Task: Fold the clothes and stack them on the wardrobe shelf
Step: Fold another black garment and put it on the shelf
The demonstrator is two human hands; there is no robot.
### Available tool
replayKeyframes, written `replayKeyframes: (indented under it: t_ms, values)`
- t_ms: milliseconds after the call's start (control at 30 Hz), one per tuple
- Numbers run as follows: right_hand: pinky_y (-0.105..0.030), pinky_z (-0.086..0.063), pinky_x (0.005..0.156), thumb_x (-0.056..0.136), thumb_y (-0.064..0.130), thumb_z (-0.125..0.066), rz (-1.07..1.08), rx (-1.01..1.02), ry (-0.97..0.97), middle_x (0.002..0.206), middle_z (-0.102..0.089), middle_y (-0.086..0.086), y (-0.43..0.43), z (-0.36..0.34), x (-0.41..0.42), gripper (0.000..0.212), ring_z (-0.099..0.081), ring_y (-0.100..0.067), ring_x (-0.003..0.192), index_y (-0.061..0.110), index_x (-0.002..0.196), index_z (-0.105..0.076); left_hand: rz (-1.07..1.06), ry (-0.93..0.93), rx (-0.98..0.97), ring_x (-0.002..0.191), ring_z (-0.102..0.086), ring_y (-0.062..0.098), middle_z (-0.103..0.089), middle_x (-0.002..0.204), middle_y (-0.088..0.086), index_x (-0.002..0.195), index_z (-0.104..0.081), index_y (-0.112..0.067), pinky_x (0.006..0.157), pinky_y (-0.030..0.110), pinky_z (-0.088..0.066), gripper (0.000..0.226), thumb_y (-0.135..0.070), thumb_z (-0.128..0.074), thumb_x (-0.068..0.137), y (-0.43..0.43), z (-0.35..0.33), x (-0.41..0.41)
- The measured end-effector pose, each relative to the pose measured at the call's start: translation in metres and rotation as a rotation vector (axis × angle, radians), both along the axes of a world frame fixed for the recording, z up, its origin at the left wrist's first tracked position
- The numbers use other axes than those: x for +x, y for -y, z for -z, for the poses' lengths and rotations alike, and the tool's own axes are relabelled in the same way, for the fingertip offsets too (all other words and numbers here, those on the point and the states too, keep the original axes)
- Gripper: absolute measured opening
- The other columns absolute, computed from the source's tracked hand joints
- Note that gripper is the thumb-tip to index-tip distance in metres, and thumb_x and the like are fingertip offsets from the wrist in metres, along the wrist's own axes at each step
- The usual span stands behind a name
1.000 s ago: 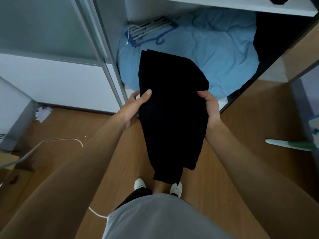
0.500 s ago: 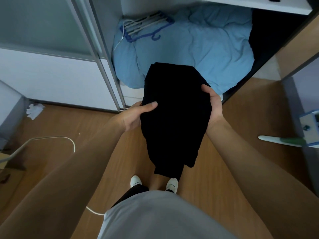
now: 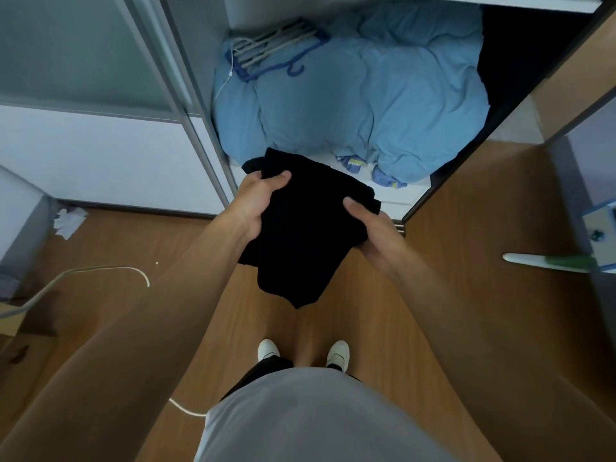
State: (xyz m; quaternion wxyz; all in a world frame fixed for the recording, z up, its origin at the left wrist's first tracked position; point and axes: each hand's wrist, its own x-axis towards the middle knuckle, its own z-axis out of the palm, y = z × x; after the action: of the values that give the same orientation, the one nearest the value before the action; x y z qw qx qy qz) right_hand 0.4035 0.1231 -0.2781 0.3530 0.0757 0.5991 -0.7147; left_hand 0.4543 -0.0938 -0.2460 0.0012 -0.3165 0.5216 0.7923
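A black garment (image 3: pixel 306 228), folded into a compact bundle, hangs between my hands in front of the open wardrobe. My left hand (image 3: pixel 258 201) grips its left edge, thumb on top. My right hand (image 3: pixel 370 231) grips its right edge, thumb on top too. A loose end of the cloth droops below my hands toward the floor. The wardrobe's white shelf (image 3: pixel 393 196) lies just beyond the garment, mostly covered by a crumpled light blue duvet (image 3: pixel 366 95).
Blue and white hangers (image 3: pixel 276 50) lie on the duvet at the back left. A sliding door frame (image 3: pixel 196 105) stands to the left, a brown wardrobe panel (image 3: pixel 566 78) to the right. A white cable (image 3: pixel 100 271) and crumpled paper (image 3: pixel 68 221) lie on the wooden floor.
The garment has gone from a long hanging panel to a shorter, thicker bundle. Both hands have come lower and closer to my body with it.
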Motion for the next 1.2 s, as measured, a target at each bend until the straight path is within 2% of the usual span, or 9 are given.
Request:
replayKeyframes:
  t_ms: [133, 300, 467, 533, 633, 767, 933, 1100, 1200]
  values:
    - [-0.032, -0.057, 0.087, 0.095, 0.018, -0.066, 0.091, 0.058, -0.117, 0.105, -0.077, -0.004, 0.003, -0.002, -0.001, 0.023, -0.073, -0.021, 0.1, 0.013, 0.118, -0.068, 0.061, 0.051, -0.165, 0.087, -0.075, 0.019, -0.076, 0.101, 0.006, 0.112, -0.064, -0.015, 0.064, 0.023, -0.058, 0.021, -0.022, -0.069, 0.094, 0.012, 0.002, -0.006]
    - [-0.028, -0.061, 0.073, 0.095, 0.012, -0.064, 0.208, 0.123, -0.072, 0.102, -0.076, -0.009, 0.006, -0.016, -0.004, 0.025, -0.074, -0.022, 0.089, 0.01, 0.12, -0.065, 0.166, 0.101, -0.423, 0.095, -0.072, 0.017, -0.073, 0.11, 0.003, 0.122, -0.063, -0.015, 0.077, 0.022, -0.054, 0.027, -0.03, -0.06, 0.099, 0.016, 0.013, -0.012]
    - [-0.041, -0.055, 0.099, 0.093, 0.012, -0.068, 0.322, 0.182, -0.098, 0.133, -0.061, -0.009, 0.006, -0.015, 0.0, 0.063, -0.066, -0.024, 0.113, 0.026, 0.148, -0.04, 0.123, 0.121, -0.614, 0.106, -0.064, 0.016, -0.062, 0.117, -0.006, 0.14, -0.046, -0.013, 0.074, 0.016, -0.047, 0.05, -0.028, -0.064, 0.096, 0.014, 0.018, -0.016]
    - [-0.036, -0.052, 0.103, 0.095, 0.01, -0.065, 0.26, 0.196, -0.201, 0.136, -0.06, -0.001, 0.003, -0.015, -0.001, 0.062, -0.063, -0.019, 0.119, 0.033, 0.148, -0.043, 0.148, 0.149, -0.688, 0.105, -0.058, 0.014, -0.052, 0.124, -0.003, 0.152, -0.028, -0.017, 0.082, 0.015, -0.045, 0.067, -0.025, -0.063, 0.096, 0.015, 0.016, -0.015]
    - [-0.017, -0.051, 0.097, 0.098, 0.004, -0.058, 0.029, 0.312, -0.376, 0.127, -0.068, 0.002, -0.003, -0.014, -0.007, 0.037, -0.064, -0.013, 0.117, 0.023, 0.128, -0.067, 0.292, 0.12, -0.776, 0.091, -0.062, 0.011, -0.06, 0.12, 0.001, 0.133, -0.055, -0.025, 0.069, 0.006, -0.046, 0.04, -0.01, -0.055, 0.096, 0.015, 0.014, -0.014]
    - [0.002, -0.043, 0.073, 0.091, 0.014, -0.069, -0.262, 0.529, -0.466, 0.129, -0.062, 0.004, -0.008, -0.01, -0.012, 0.046, -0.06, -0.011, 0.113, 0.017, 0.137, -0.059, 0.389, 0.075, -0.777, 0.108, -0.058, 0.015, -0.064, 0.119, 0.001, 0.109, -0.07, -0.019, 0.081, 0.014, -0.044, 0.033, -0.003, -0.046, 0.095, 0.006, 0.012, -0.015]
    - [-0.028, -0.049, 0.092, 0.081, 0.021, -0.079, -0.627, 0.855, -0.633, 0.131, -0.053, -0.011, 0.003, -0.003, 0.001, 0.078, -0.052, -0.028, 0.122, 0.012, 0.146, -0.037, 0.461, 0.091, -0.839, 0.095, -0.056, 0.008, -0.063, 0.109, -0.004, 0.1, -0.071, -0.018, 0.071, 0.008, -0.038, 0.031, -0.007, -0.043, 0.097, 0.005, 0.012, -0.019]
    - [-0.035, -0.051, 0.085, 0.092, 0.029, -0.068, -0.657, 1.145, -0.844, 0.119, -0.062, -0.012, 0.004, -0.002, 0.0, 0.031, -0.059, -0.028, 0.111, 0.013, 0.118, -0.066, 0.603, 0.164, -0.87, 0.089, -0.057, 0.003, -0.065, 0.105, -0.005, 0.089, -0.072, -0.026, 0.07, 0.012, -0.038, 0.029, -0.015, -0.046, 0.097, 0.01, 0.016, -0.018]
    - [-0.036, -0.049, 0.089, 0.092, 0.034, -0.069, -0.658, 1.135, -0.943, 0.127, -0.047, -0.011, -0.006, -0.007, -0.003, 0.031, -0.049, -0.028, 0.115, 0.012, 0.113, -0.069, 0.647, 0.203, -0.865, 0.095, -0.058, 0.005, -0.066, 0.111, -0.005, 0.095, -0.073, -0.028, 0.074, 0.016, -0.039, 0.025, -0.021, -0.048, 0.096, 0.014, 0.022, -0.012]
